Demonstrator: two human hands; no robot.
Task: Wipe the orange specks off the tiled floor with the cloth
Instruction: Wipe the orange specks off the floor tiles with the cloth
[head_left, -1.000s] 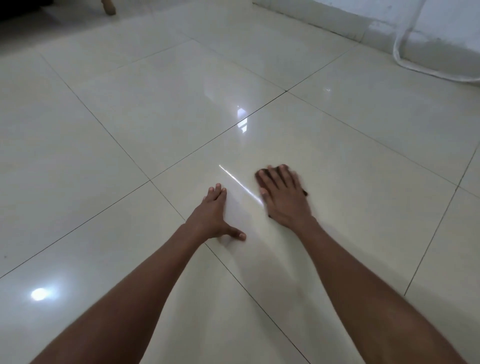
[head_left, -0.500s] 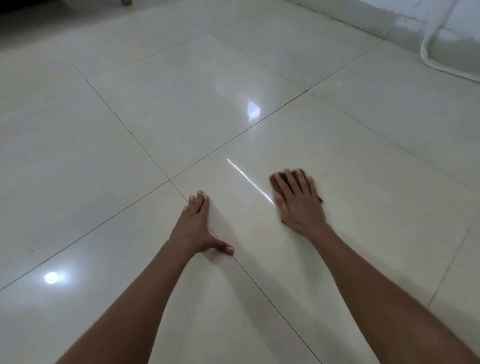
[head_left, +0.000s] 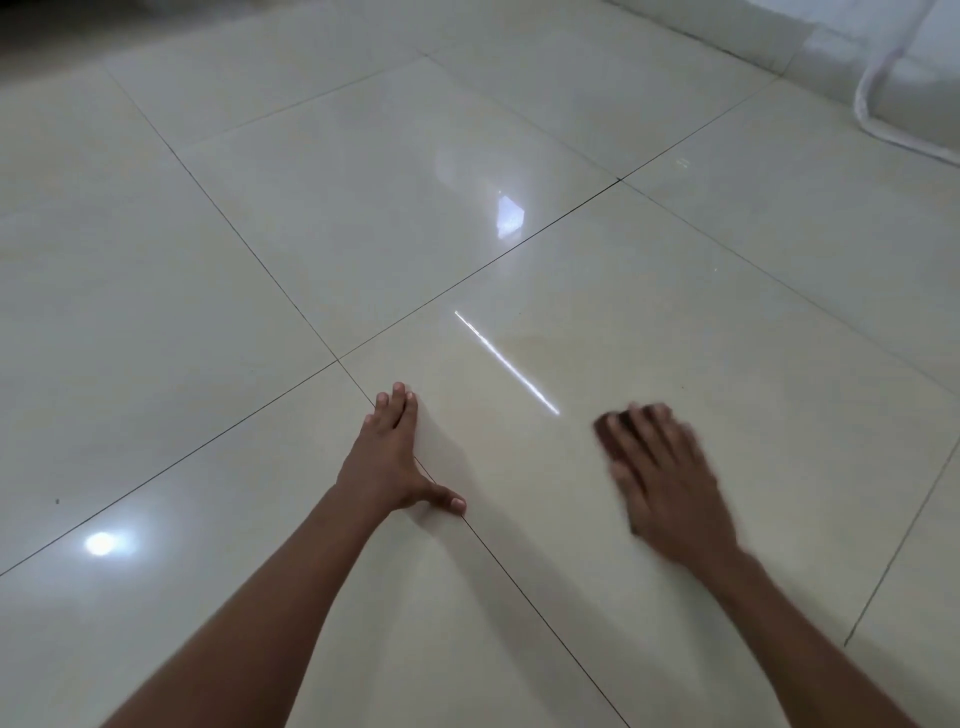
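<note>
The right hand (head_left: 670, 483) lies flat on the tiled floor (head_left: 260, 260) with its fingers spread and straight, pressing a dark cloth (head_left: 607, 431) down onto the tile. Only a small dark edge of the cloth shows, at the fingertips and along the left side of the hand; the rest is hidden under the palm. The hand is blurred, which suggests a wiping stroke is under way.

The left hand (head_left: 389, 462) rests flat on the floor to the left, well apart from the right, fingers straight and close together, thumb stuck out along a grout line. It holds nothing and looks like a brace.

Just beyond the hands, on the same tile, a faint yellowish smear (head_left: 524, 348) shows beside a bright streak of reflected light. No distinct orange specks can be made out; they may be too small to see. A tiny dark dot (head_left: 57, 501) sits far off to the left.

The job seems partly done: the smear beyond the cloth probably needs another pass.

A white cord (head_left: 878, 98) trails along the far right wall.
</note>
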